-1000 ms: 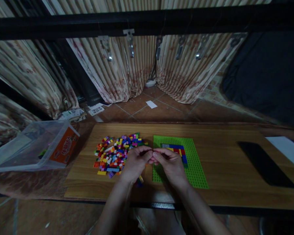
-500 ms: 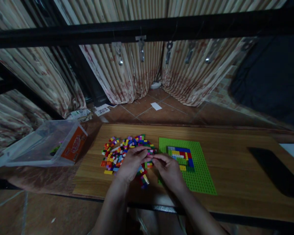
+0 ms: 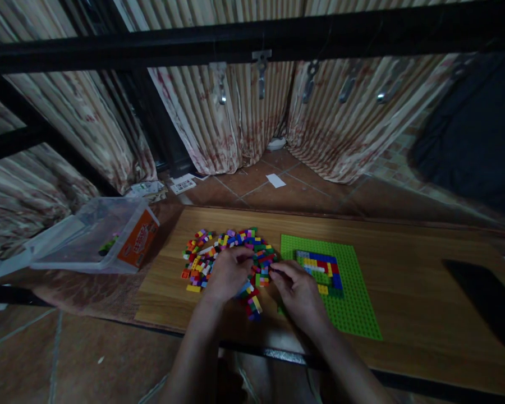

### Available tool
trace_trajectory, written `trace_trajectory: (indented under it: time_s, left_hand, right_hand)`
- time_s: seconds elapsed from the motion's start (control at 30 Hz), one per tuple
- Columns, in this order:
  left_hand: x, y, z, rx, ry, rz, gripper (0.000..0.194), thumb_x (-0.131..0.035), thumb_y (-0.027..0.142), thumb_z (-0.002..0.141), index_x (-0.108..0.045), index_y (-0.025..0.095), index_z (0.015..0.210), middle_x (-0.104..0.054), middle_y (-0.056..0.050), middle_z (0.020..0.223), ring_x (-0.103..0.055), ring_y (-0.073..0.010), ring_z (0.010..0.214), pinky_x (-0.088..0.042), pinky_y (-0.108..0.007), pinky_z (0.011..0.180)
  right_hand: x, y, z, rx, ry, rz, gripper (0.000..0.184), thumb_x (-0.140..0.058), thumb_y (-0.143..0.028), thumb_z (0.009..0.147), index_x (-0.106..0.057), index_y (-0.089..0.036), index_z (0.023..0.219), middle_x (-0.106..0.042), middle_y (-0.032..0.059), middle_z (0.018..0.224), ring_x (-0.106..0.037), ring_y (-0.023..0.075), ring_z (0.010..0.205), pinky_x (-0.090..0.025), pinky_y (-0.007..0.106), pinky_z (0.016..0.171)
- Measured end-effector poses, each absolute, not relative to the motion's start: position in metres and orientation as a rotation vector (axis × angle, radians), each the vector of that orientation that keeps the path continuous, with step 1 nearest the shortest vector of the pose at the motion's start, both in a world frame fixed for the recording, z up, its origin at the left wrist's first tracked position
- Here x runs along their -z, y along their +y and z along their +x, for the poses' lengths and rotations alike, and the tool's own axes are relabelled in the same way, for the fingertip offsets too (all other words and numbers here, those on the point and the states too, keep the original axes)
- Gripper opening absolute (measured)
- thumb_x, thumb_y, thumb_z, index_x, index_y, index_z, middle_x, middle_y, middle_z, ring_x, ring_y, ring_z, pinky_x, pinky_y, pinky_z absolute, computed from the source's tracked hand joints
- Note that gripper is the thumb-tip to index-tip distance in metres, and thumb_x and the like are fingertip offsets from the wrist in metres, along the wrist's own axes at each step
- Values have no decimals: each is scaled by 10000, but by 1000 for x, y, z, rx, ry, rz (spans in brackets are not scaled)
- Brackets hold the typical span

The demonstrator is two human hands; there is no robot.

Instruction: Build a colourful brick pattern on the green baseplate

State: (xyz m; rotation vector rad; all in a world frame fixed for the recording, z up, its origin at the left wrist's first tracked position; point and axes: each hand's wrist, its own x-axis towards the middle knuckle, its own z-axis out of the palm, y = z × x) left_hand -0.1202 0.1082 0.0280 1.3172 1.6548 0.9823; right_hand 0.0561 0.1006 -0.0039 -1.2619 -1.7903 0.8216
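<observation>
My left hand (image 3: 229, 274) is over the pile of loose toy bricks (image 3: 202, 264), its thumb and fingers a little apart above the bricks, with nothing visible between them. To its right, my right hand (image 3: 299, 293) has thumb and forefinger pinched together at the pile's right edge. Whatever is in that pinch is too small and dark to make out. Beside this hand lies a green baseplate (image 3: 359, 292), partly covered by the hand. On it stands a low rectangular build of bricks (image 3: 334, 269) in blue, red, yellow, white and green.
The wooden table (image 3: 408, 280) carries a black flat object (image 3: 483, 300) at its right end. Left of the table sits a clear plastic box (image 3: 88, 235) with an orange label. A dark metal bar (image 3: 168, 47) with hanging clips crosses in front of striped curtains (image 3: 252, 123).
My hands, which met at the fingertips, have moved apart. The left is back over the bricks, while the right stays pinched nearer the baseplate. The whole view has shifted slightly.
</observation>
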Motion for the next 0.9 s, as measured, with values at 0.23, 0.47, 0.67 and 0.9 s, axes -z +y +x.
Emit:
trace_trajectory:
  time_s: [0.23,0.47,0.67,0.9]
  left_hand:
    - [-30,109,-141,-1042,1839,1376,236,-556,244,789,-745,177,913,-692,-13,723,-603,-154,628,-429,-232,585]
    - [-35,108,-144,-1054,1846,1460,240,-527,241,804,-748,173,867,-639,13,620,-553,-128,599,-394,-209,571]
    - [-37,107,-140,-1020,1800,1491,248,-502,246,819,-733,160,853,-649,23,652,-559,-118,603,-401,-206,585]
    - [-34,107,-139,-1007,1608,1402,235,-566,304,815,-734,184,929,-702,-6,784,-588,-146,691,-420,-222,624]
  right_hand:
    - [-5,82,53,-954,-1919,-1241,143,-606,-341,830,-681,-235,891,-669,34,860,-629,176,770,-496,301,699]
    - [-2,50,40,-760,-2215,-1351,450,-771,-314,635,-605,-266,1049,-655,44,1030,-637,236,885,-498,335,706]
    - [10,47,37,-669,-2201,-1396,376,-672,-238,724,-576,-247,1087,-659,69,1067,-646,259,932,-507,363,750]
    - [0,59,47,-1010,-1825,-1433,165,-644,-312,777,-658,-226,917,-695,43,863,-650,208,753,-502,335,695]
